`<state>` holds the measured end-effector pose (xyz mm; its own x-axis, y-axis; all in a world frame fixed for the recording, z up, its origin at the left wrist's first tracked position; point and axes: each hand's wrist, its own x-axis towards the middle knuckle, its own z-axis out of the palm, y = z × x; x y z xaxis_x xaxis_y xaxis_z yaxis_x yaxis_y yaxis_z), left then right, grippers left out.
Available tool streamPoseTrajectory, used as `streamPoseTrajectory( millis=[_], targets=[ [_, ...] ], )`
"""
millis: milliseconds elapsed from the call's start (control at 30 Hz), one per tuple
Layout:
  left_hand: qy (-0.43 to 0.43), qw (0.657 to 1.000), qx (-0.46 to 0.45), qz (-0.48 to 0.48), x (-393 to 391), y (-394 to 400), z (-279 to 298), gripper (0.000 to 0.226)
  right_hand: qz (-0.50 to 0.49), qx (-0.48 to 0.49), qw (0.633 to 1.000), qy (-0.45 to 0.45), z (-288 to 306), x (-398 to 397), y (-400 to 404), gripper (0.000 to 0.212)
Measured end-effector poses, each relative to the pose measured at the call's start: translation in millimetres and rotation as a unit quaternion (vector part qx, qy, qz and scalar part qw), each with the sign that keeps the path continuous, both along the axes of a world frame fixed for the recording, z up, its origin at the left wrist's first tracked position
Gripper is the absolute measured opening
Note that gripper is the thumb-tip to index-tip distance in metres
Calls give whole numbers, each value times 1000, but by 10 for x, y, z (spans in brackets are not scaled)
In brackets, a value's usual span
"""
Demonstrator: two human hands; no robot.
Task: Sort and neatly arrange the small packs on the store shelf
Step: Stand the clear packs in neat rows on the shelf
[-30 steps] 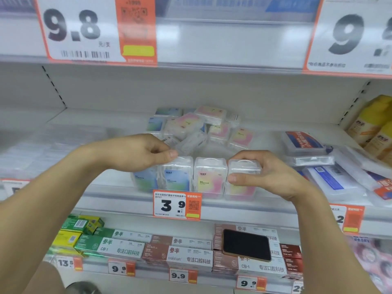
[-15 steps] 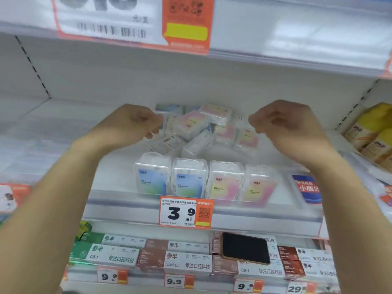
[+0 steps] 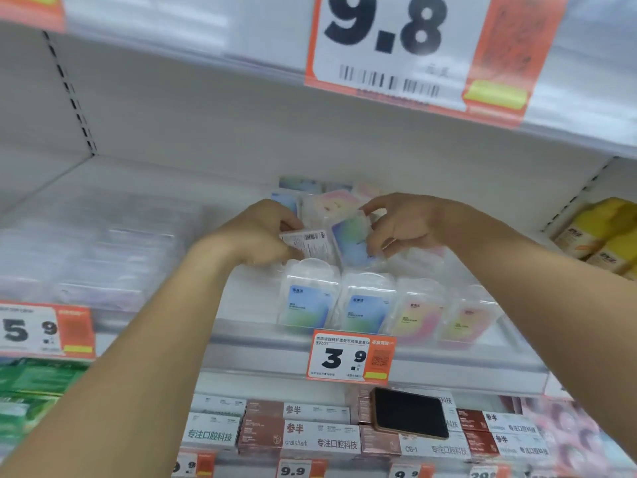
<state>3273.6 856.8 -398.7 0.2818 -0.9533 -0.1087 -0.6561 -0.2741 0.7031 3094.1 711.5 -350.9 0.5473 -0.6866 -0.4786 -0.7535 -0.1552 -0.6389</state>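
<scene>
Several small clear packs stand upright in a row [image 3: 386,308] at the shelf's front edge, two blue at the left and two pink at the right. Behind them lies a loose heap of more packs [image 3: 331,201]. My left hand [image 3: 255,232] grips a pack with its white printed back showing [image 3: 306,241]. My right hand [image 3: 403,225] grips a blue pack [image 3: 351,241], tilted, right beside it. Both held packs hover just above and behind the front row.
A 3.9 price tag [image 3: 350,357] hangs on the shelf lip [image 3: 448,363]. Blurry clear boxes [image 3: 89,250] fill the shelf's left; yellow packs [image 3: 599,232] stand at the right. Below, toothpaste boxes [image 3: 320,436] carry a black phone [image 3: 410,414]. The upper shelf's 9.8 tag [image 3: 396,50] overhangs.
Both hands came down from above the heap into it and each took hold of a pack. The camera moved in closer to the shelf and panned left.
</scene>
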Motion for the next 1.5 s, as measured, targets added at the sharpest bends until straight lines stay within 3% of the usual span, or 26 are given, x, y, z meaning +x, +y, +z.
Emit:
streamPoseTrajectory(
  millis=[100, 300, 400, 500, 633, 733, 833, 900, 1033, 1167, 1300, 1433, 1500],
  targets=[
    [-14, 999, -36, 25, 76, 44, 34, 55, 14, 4, 998, -63, 0, -71, -43, 62],
    [-53, 990, -126, 40, 122, 113, 21, 47, 34, -38, 998, -49, -39, -92, -44, 47],
    [-47, 992, -109, 31, 137, 185, -1, 53, 34, 5, 998, -47, -24, -97, -29, 48],
    [33, 997, -72, 11, 190, 253, 7, 58, 30, 11, 998, -54, -56, -100, -27, 52],
    [83, 989, -105, 71, 210, 274, 4, 5, 44, -18, 998, -52, -92, -87, 19, 55],
    [35, 986, -106, 121, 204, 187, -65, 37, 64, -38, 997, -36, -112, -98, 32, 55],
    [-37, 995, -18, 93, 132, 132, -112, 66, 73, -70, 995, -4, -118, -117, 13, 47],
    [-73, 995, 10, 71, 83, 109, -125, 73, 47, -70, 996, -9, -103, -137, -15, 44],
    [-67, 995, 4, 73, 73, 99, -122, 66, -28, -72, 993, -93, -42, -173, -66, 45],
    [-3, 993, -46, 105, 112, 122, -75, 77, -54, -23, 984, -168, 44, -217, -76, 51],
    [23, 985, -122, 120, 107, 151, 33, 60, -10, -85, 988, -130, 47, -222, -43, 58],
    [58, 988, -132, 64, 60, 177, 15, 48, 68, -154, 981, -95, -27, -208, 80, 36],
    [81, 987, -133, 45, 27, 157, -7, 40, 76, -154, 981, -93, -57, -207, 107, 35]
  ],
)
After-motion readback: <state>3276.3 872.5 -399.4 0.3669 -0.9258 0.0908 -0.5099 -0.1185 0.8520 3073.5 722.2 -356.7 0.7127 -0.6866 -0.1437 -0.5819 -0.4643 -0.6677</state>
